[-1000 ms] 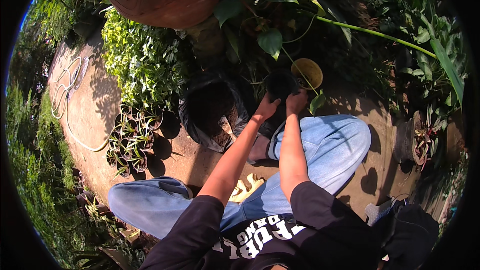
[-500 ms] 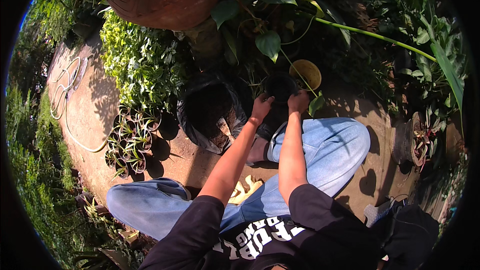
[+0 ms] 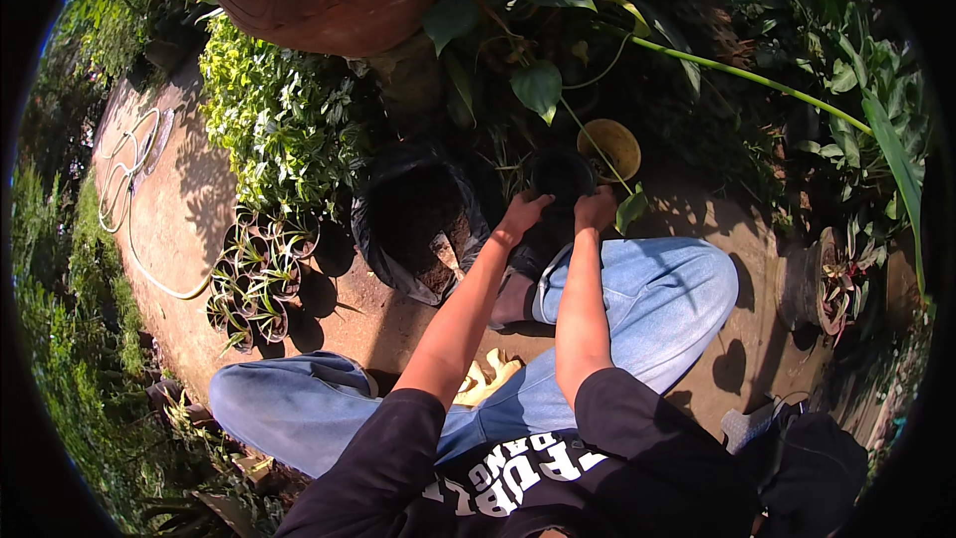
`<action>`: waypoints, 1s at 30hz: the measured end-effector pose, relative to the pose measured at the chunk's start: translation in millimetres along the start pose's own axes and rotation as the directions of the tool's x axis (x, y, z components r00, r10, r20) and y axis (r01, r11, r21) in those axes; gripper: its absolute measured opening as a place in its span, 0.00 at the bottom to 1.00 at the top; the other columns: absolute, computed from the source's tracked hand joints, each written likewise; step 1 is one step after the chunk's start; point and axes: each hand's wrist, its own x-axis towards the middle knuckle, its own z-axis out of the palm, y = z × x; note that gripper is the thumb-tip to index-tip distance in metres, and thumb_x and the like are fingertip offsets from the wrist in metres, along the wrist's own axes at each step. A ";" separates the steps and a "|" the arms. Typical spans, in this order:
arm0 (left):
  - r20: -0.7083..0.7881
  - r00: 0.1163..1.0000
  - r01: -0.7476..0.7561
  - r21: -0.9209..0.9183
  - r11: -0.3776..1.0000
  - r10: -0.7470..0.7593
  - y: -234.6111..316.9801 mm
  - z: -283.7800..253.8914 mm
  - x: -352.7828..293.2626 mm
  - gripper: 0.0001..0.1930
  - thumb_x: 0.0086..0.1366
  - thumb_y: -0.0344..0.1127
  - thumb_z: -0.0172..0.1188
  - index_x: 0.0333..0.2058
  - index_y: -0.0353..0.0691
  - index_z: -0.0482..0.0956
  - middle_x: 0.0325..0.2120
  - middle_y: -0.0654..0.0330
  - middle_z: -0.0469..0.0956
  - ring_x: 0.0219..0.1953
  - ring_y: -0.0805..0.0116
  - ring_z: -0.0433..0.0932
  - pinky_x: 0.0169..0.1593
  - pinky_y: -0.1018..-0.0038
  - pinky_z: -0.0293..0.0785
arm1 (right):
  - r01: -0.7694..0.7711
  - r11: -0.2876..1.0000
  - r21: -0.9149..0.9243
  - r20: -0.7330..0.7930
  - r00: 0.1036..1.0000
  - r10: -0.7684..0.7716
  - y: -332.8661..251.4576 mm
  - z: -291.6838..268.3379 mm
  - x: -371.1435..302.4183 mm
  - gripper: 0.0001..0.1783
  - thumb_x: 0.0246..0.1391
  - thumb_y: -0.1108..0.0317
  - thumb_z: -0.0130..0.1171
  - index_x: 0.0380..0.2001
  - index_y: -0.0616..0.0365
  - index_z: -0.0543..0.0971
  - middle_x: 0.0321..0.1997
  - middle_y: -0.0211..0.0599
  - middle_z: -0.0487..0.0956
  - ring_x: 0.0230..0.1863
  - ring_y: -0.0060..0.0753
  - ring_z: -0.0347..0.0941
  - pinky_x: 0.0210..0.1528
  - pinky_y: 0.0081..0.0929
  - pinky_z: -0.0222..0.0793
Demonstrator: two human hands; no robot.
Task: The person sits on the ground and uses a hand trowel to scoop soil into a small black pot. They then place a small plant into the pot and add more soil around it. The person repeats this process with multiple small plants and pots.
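Black pot [image 3: 563, 175] just above and right of centre, held between the left hand [image 3: 522, 213] and the right hand [image 3: 596, 209], fingers partly lost in shadow! A yellow pot [image 3: 619, 144] sits just beside it, upper right; an open black bag [image 3: 374, 229] of dark soil [image 3: 450, 239] near mid-frame; small potted plants [image 3: 254, 274] cluster centre-left.

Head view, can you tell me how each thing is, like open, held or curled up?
Black pot, open; inside too dark to tell
Left hand, at the pot's near side; grip unclear
Right hand, also there; grip unclear
Yellow pot, open
Black bag, open, with soil inside
Pale tool, resting in the bag
Hose, loosely looped
Small potted plants, bunched together
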 end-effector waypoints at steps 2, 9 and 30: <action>0.042 0.999 0.031 -0.022 0.999 -0.030 -6.2 -3.4 -4.6 0.23 0.62 0.46 0.63 0.49 0.35 0.77 0.37 0.62 0.78 0.34 0.74 0.72 0.39 0.72 0.69 | 0.000 1.000 -0.026 0.047 0.999 0.001 -0.6 -6.0 -4.2 0.14 0.41 0.73 0.60 0.35 0.65 0.78 0.36 0.57 0.81 0.42 0.57 0.79 0.47 0.42 0.73; 0.210 0.967 0.148 0.003 0.989 -0.145 4.0 -9.1 -16.0 0.27 0.70 0.51 0.49 0.60 0.41 0.69 0.65 0.53 0.60 0.67 0.57 0.56 0.64 0.58 0.60 | -0.030 0.996 -0.085 0.062 0.997 0.035 10.3 -2.7 -4.0 0.13 0.44 0.71 0.59 0.36 0.63 0.77 0.37 0.54 0.81 0.42 0.54 0.80 0.46 0.41 0.73; -0.370 0.852 -0.005 0.702 0.712 0.371 -16.8 -0.4 27.2 0.15 0.53 0.37 0.66 0.37 0.36 0.79 0.36 0.42 0.81 0.42 0.41 0.80 0.45 0.53 0.77 | -0.084 0.996 -0.009 0.038 0.996 0.085 11.9 13.1 6.1 0.16 0.40 0.72 0.64 0.34 0.68 0.76 0.36 0.57 0.79 0.42 0.59 0.78 0.45 0.44 0.75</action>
